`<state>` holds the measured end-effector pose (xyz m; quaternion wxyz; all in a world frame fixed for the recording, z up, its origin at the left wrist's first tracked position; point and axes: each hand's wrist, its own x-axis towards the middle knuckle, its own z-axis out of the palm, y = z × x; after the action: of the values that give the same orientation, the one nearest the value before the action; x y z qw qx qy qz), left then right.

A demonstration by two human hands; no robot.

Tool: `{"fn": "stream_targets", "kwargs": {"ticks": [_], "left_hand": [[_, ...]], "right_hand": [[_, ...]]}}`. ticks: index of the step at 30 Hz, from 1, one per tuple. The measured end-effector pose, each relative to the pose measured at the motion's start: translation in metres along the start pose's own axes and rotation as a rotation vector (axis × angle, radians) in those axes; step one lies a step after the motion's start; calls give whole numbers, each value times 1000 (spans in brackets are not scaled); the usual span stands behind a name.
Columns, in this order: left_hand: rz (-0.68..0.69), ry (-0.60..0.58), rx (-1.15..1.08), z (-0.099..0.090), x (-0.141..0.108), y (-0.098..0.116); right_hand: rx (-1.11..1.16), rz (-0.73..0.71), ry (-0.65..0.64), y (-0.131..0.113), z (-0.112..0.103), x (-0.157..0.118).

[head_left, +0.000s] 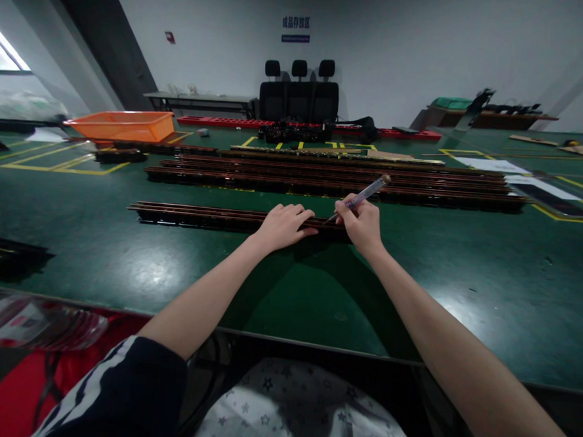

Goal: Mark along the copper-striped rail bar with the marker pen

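Note:
A long dark rail-like bar with thin coppery edges lies across the green table in front of me. Over its right part rests my left hand, fingers bent over the bar and thumb along its near side. My right hand is closed around a clear-barrelled pen, whose tip points down at the bar just right of my left fingers. Whether the tip touches the bar is too small to tell. The bar's right end is partly hidden by my right hand.
Several similar long bars lie stacked behind. An orange bin stands back left, a dark phone-like slab lies on paper at right, and more dark bars sit at the left edge. A large plastic bottle is below the table edge.

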<state>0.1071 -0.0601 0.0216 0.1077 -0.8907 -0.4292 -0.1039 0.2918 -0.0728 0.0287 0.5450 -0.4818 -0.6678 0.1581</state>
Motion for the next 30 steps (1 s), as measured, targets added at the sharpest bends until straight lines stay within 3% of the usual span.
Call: {"fn": "stream_targets", "kwargs": {"ticks": [30], "left_hand": [[2,-1,-6,-3,0,1]], "right_hand": [[-68,-8,30,1,-2,0]]}}
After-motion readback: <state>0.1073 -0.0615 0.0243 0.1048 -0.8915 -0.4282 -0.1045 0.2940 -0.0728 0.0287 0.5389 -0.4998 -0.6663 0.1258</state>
